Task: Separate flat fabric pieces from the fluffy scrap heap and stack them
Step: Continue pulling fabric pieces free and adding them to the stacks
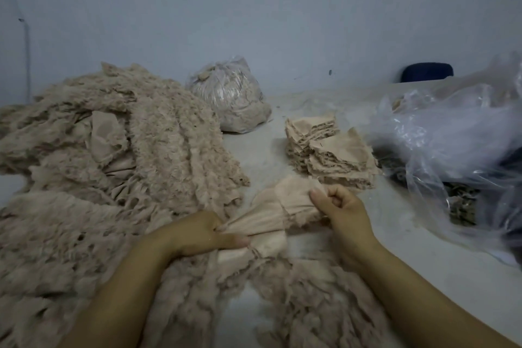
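Hands are gripping one flat fabric piece (pixel 271 206), left hand (pixel 197 232) and right hand (pixel 339 206) both pinching; fluff is likely clinging, soiling the stack (pixel 327 150).

One head-worn camera looks forward and down, close over the table (pixel 282 147), toward the wall (pixel 254 8).

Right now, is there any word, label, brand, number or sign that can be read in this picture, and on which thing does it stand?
There are none to read.
The fabric piece held by the left hand and the right hand: plain, no text.
The stack of flat pieces: no label.
The filled plastic bag and the loose clear plastic: no print that I can see.
The wall: only small dark marks, no letters.
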The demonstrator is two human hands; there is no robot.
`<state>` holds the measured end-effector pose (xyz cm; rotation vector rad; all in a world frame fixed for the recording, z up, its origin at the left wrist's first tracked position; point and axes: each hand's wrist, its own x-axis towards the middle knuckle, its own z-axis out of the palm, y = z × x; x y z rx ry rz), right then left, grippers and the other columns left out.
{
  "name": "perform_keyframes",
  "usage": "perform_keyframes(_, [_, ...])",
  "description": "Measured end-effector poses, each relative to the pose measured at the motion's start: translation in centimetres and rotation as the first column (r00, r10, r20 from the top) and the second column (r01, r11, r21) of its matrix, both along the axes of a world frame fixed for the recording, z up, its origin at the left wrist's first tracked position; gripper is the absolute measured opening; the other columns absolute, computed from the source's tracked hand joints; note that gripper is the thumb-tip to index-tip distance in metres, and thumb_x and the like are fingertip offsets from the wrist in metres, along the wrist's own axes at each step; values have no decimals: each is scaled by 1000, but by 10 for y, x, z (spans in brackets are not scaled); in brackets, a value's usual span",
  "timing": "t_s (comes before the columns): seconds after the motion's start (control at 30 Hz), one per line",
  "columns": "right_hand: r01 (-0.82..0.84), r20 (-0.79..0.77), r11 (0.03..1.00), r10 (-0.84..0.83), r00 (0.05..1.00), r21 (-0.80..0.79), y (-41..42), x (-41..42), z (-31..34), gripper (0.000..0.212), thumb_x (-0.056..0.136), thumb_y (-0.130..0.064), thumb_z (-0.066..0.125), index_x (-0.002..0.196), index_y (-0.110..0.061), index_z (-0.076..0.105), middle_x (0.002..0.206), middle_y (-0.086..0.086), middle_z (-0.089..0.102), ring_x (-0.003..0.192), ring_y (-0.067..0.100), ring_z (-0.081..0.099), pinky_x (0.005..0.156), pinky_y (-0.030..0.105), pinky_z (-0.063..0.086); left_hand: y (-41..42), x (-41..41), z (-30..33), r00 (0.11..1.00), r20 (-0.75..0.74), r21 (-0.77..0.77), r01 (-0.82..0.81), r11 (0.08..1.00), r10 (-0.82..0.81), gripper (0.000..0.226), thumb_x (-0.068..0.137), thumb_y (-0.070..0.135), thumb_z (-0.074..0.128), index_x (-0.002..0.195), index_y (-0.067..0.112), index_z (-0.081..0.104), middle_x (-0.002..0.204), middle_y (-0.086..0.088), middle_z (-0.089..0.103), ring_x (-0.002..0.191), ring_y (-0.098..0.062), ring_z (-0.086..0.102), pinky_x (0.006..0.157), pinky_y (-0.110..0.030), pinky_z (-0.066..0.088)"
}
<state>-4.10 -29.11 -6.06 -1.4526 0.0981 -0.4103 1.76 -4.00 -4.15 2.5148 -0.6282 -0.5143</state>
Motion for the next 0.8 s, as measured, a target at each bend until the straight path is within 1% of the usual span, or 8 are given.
perform_keyframes(0.07, [-54, -25, 994, 56, 998, 90, 1, 1, -2, 16, 81, -11, 70, 86, -8, 56, 68, 11, 48, 61, 23, 43, 53, 25, 39, 4, 0, 14, 993, -77, 48, 89, 995, -85, 56, 65, 71, 68, 48, 26, 40, 45, 15, 36, 42, -1, 35, 47, -20, 25])
perform_keyframes(0.17, [-234, -100, 935, 269, 958, 266, 3, 2, -1, 42, 66, -12, 78, 106, -6, 64, 93, 14, 71, 80, 24, 69, 64, 26, 54, -6, -5, 25, 978, -47, -237, 187, 953, -203, 38, 84, 43, 67, 53, 27, 55, 57, 17, 46, 54, 1, 43, 60, -20, 33])
perform_keyframes(0.27, [-327, -174, 912, 374, 911, 250, 11, -3, 0, 27, 62, -17, 77, 85, -4, 70, 88, 15, 73, 78, 23, 70, 63, 27, 54, -26, -8, 27, 974, 188, -325, 186, 927, -129, 29, 91, 24, 62, 64, 33, 65, 77, 13, 61, 74, -5, 59, 75, -24, 44])
perform_keyframes(0.33, [-289, -156, 919, 338, 928, 267, 10, -2, -1, 21, 65, -19, 74, 76, -7, 62, 79, 13, 66, 71, 21, 64, 61, 29, 52, -40, -8, 25, 979, 165, -354, 175, 919, -122, 17, 88, 41, 62, 94, 27, 69, 98, 14, 65, 96, -4, 61, 84, -23, 45])
perform_keyframes(0.4, [-272, -87, 907, 314, 945, 321, 9, -3, -1, 19, 71, -17, 71, 74, -10, 53, 72, 10, 61, 66, 18, 60, 57, 28, 51, -56, -10, 16, 998, 24, -370, 58, 927, -53, 44, 76, 56, 67, 111, 33, 57, 105, 17, 62, 99, -1, 59, 80, -16, 43])
perform_keyframes(0.6, [216, -96, 897, -194, 976, 387, -11, 5, 4, 30, 90, 7, 52, 74, -17, 45, 67, 8, 52, 57, 19, 50, 51, 28, 45, -50, -10, -12, 976, -174, -366, 58, 929, -129, 25, 88, 19, 66, 64, 11, 60, 60, 0, 56, 56, -11, 52, 59, -23, 42])
perform_keyframes(0.7, [220, -135, 930, -187, 973, 295, -21, 7, 2, 20, 90, 1, 56, 80, -15, 48, 73, 8, 53, 65, 21, 52, 61, 35, 46, -29, -7, -4, 959, -240, -367, 52, 929, -149, 28, 80, 43, 69, 72, 16, 70, 64, 3, 60, 59, -8, 55, 60, -21, 42])
perform_keyframes(0.8, [7, -134, 995, 6, 991, 99, -3, 3, -2, 15, 85, -2, 63, 79, -14, 55, 70, 2, 59, 65, 16, 56, 59, 29, 48, -44, -8, 2, 964, -254, -452, -43, 891, -82, 66, 65, 70, 68, 109, 21, 67, 104, 7, 68, 91, -3, 63, 79, -16, 48])
